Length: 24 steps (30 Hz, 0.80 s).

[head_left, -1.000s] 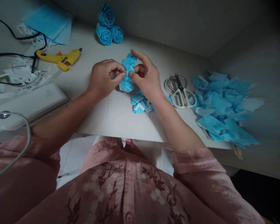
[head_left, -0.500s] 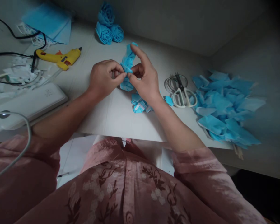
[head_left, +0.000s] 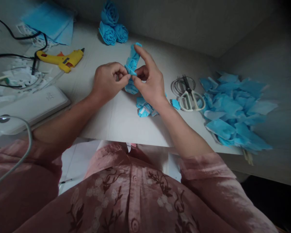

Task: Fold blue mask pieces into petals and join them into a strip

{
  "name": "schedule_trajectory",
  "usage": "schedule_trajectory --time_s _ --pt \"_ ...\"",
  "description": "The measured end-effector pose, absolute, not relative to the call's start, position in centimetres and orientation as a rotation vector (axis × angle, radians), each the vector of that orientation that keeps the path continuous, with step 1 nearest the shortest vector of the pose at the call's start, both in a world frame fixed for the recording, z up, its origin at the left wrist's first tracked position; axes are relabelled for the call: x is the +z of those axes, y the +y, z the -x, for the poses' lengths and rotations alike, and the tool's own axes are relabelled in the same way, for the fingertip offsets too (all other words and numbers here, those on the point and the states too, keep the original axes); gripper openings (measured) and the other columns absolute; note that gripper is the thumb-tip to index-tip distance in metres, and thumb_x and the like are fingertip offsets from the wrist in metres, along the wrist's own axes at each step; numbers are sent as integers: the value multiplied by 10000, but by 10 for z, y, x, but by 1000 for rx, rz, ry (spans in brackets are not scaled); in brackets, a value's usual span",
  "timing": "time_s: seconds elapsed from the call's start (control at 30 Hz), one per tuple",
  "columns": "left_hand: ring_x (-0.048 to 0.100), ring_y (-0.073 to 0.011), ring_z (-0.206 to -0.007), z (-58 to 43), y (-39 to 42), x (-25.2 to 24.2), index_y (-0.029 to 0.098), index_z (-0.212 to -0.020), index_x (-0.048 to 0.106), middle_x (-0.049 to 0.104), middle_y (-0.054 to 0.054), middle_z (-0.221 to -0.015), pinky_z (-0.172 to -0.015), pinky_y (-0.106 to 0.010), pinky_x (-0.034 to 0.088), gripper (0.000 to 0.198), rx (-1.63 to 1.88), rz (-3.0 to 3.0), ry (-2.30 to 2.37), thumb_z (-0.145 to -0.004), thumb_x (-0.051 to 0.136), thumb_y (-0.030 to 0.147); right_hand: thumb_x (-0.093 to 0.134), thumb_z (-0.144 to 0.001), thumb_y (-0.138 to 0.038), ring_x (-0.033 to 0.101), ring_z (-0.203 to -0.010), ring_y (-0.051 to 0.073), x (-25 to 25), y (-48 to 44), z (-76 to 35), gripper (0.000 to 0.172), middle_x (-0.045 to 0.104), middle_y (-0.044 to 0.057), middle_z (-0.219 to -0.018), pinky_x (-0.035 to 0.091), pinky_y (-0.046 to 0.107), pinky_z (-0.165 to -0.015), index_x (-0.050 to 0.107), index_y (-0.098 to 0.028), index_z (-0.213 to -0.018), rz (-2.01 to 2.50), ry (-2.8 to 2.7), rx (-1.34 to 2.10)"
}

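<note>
Blue folded strip (head_left: 131, 64) over the white table (head_left: 121, 126), left hand (head_left: 106, 77) curled, thumb and forefinger pinching mid-strip, right hand (head_left: 150, 81) partly open, thumb gripping it too, forefinger stretched to its top end, three blue rosettes (head_left: 111, 21) behind.

Noted one light-blue folded strip (head_left: 132, 61): crinkled, overlapping layers; pinched near mid-length, leaning slightly right at top, over white tabletop (head_left: 126, 121).

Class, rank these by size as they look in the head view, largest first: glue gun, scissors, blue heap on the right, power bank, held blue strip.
1. Blue heap
2. Power bank
3. Glue gun
Last, unranked: scissors and blue strip; they look close, and the strip is partly hidden.
</note>
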<state>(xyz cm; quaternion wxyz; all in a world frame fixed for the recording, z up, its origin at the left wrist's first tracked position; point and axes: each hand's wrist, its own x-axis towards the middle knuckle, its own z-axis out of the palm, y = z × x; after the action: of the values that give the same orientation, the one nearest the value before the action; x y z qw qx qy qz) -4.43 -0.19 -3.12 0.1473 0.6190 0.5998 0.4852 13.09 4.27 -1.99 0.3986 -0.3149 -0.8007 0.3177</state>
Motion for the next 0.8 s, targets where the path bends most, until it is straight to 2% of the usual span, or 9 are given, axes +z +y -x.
schedule_trajectory --time_s 0.23,0.43,0.63,0.8 --pt "491 -218 -739 49 2 -37 308 -760 634 476 14 -565 -711 -415 370 283 1415 -1785 1646 -781 766 557 604 -1002 -242 737 -956 223 -20 42 -131 610 744 15 -1006 664 428 -1004 478 -348 -1590 789 -2035 805" --pt "492 -215 -734 48 0 -35 303 -762 634 524 5 -618 -712 -418 360 302 1385 -1796 1681 -791 760 576 622 -1024 -322 742 -1006 242 -21 44 -132 623 737 27 -1067 668 445 -988 446 -383 -1618 781 -2076 759" --pt "515 -228 -785 50 5 -42 299 -765 613 452 14 -570 -749 -424 382 369 1382 -1746 1665 -770 784 626 629 -1032 -354 748 -996 243 -28 46 -130 650 728 28 -1029 659 437 -980 412 -376 -1644 754 -2090 737" --pt "544 -240 -779 47 4 -41 309 -780 634 556 0 -639 -760 -444 405 258 1386 -1736 1694 -783 744 542 646 -1019 -343 745 -929 241 -33 50 -129 647 725 19 -934 671 435 -941 418 -374 -1624 792 -2034 794"
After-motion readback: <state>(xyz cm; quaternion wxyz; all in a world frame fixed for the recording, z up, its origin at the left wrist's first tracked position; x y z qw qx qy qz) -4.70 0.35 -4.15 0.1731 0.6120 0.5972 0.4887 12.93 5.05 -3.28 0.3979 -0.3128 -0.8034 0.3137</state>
